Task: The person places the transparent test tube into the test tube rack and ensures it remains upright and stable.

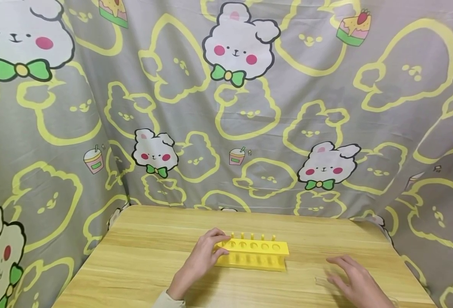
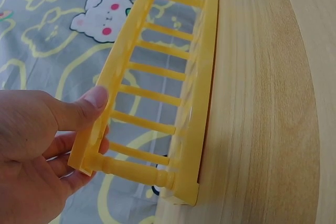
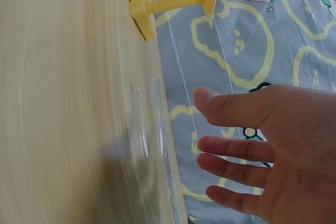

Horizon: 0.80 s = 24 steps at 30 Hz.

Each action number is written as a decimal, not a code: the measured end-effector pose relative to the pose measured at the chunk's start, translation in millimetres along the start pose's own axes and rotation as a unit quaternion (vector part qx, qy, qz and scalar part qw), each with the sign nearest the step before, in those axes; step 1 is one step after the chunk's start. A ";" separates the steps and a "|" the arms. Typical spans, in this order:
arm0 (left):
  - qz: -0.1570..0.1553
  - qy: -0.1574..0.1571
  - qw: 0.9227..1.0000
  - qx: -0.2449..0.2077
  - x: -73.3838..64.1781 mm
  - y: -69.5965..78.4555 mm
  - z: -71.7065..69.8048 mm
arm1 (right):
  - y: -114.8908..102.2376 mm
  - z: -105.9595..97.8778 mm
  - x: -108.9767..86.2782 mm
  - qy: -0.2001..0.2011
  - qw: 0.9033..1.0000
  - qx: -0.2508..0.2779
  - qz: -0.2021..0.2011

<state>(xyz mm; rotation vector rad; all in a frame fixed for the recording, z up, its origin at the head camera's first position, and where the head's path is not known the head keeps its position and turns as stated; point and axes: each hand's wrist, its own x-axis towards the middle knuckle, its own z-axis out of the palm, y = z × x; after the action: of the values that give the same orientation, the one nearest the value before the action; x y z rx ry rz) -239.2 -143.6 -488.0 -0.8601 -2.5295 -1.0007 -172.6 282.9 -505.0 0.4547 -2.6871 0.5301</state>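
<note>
At six o'clock in my head view, the yellow rack [image 1: 252, 251] has its nine-o'clock end hidden by the pinching left hand [image 1: 200, 259], while toward four o'clock the right hand [image 1: 355, 280], fingers apart, partly covers barely visible clear tubing [image 3: 146, 142].

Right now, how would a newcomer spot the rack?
Find the wood-grain table below the patterned curtain. Around its middle, the left hand grips one end of a long rack. It's bright yellow, with round holes on top and a row of upright pegs, unlike the see-through stuff by the right hand.
</note>
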 end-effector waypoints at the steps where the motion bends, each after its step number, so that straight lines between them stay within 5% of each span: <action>1: -0.001 -0.001 1.000 -0.001 -0.1 0.2 -0.2 | 0.8 -0.6 -0.3 -0.010 1.000 0.004 0.004; 13: -0.002 0.000 1.000 -0.001 -0.6 0.8 -0.9 | 16.3 -11.4 -0.4 -0.134 0.987 0.061 0.057; 24: -0.018 -0.007 1.000 -0.011 -1.6 0.4 0.0 | 32.4 -8.4 -0.3 -0.191 0.977 0.076 0.058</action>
<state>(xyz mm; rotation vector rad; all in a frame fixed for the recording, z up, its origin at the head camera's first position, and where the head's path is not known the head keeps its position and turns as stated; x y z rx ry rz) -237.7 -144.1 -488.5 -0.8335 -2.5597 -1.0377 -182.0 315.0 -507.6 0.4840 -3.0676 0.7547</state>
